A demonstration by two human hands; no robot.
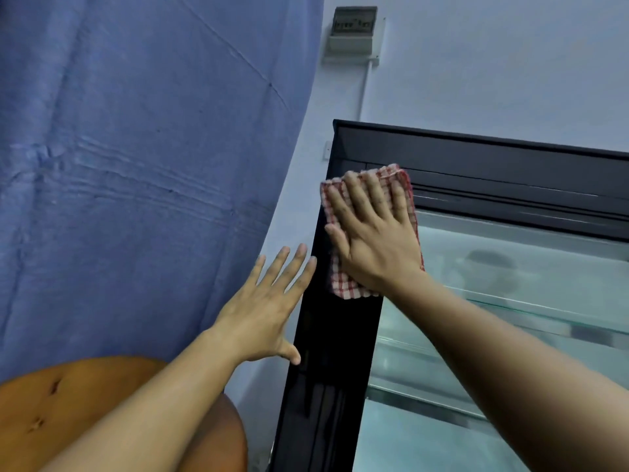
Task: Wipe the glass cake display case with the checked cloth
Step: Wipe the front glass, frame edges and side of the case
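Head view puts the checked cloth (369,229) just right of the frame's centre, red and white, spread flat against the upper left corner of the glass cake display case (503,301). Your right hand (374,240) lies on top of it with the palm down and fingers spread wide; its grip is not closed around anything, it simply presses the cloth onto the black frame where the side post meets the top rail. The cloth shows above your fingertips and below your wrist. Your left hand (269,308) is also fully open and holds nothing, fingers fanned out, the thumb touching the outer edge of the black side post; whether the palm rests on the case's side you cannot tell. Behind the glass, clear shelves run across the case in the right half of the frame, and the ones you can see look bare. A blue curtain (136,148) fills the upper left, and a small grey box (355,30) sits on the wall at the top.
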